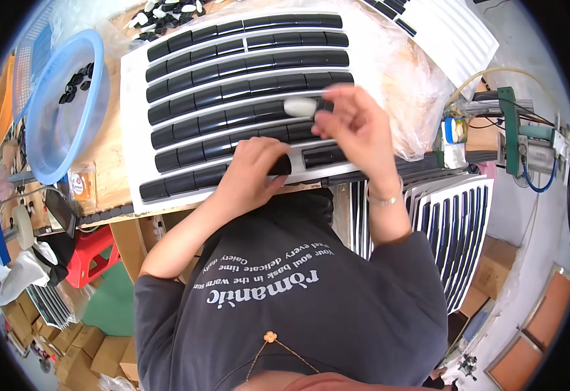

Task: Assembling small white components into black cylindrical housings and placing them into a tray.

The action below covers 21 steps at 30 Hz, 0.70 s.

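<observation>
A white slotted tray [134, 124] lies on the wooden bench, its rows filled with glossy black curved pieces [233, 65]. My left hand [254, 171] presses on a black piece [280, 167] in a near row of the tray, fingers curled over it. Just above the tray's right side, my right hand [356, 124] pinches a small white piece [300, 107] between its fingertips. A thin bracelet circles my right wrist.
A blue plastic basin [50, 137] with a few black pieces stands at the left. Loose black and white pieces [164, 13] lie at the far edge. Clear plastic bags [415, 85] sit right of the tray. Stacked white trays [454, 221], a red stool [93, 251] and cardboard boxes are below.
</observation>
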Each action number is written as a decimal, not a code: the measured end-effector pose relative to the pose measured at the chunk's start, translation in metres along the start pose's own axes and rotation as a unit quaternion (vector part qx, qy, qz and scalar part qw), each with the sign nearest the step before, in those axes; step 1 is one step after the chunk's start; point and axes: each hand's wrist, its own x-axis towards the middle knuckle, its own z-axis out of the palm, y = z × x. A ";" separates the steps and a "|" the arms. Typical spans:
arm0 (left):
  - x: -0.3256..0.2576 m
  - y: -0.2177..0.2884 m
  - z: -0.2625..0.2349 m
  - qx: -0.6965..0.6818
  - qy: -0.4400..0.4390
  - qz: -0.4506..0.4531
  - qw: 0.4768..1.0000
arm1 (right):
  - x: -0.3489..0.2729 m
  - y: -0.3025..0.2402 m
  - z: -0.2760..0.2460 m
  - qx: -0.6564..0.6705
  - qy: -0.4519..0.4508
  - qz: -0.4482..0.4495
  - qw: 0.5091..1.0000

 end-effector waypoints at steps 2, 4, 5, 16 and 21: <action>-0.001 0.002 0.000 -0.033 0.061 -0.013 0.997 | -0.026 0.006 -0.001 0.030 0.011 0.048 0.998; 0.000 0.006 -0.003 -0.102 0.138 -0.024 0.985 | -0.043 0.008 -0.005 0.049 -0.007 0.095 0.994; 0.001 0.009 -0.006 -0.101 0.139 -0.023 0.985 | -0.047 0.010 -0.005 0.048 -0.007 0.094 0.994; -0.008 0.029 -0.022 -0.020 0.089 0.083 0.992 | -0.043 0.009 0.015 0.091 -0.157 0.099 0.979; -0.005 0.027 -0.023 0.001 0.080 0.076 0.994 | -0.038 0.013 0.020 -0.018 -0.176 0.114 0.978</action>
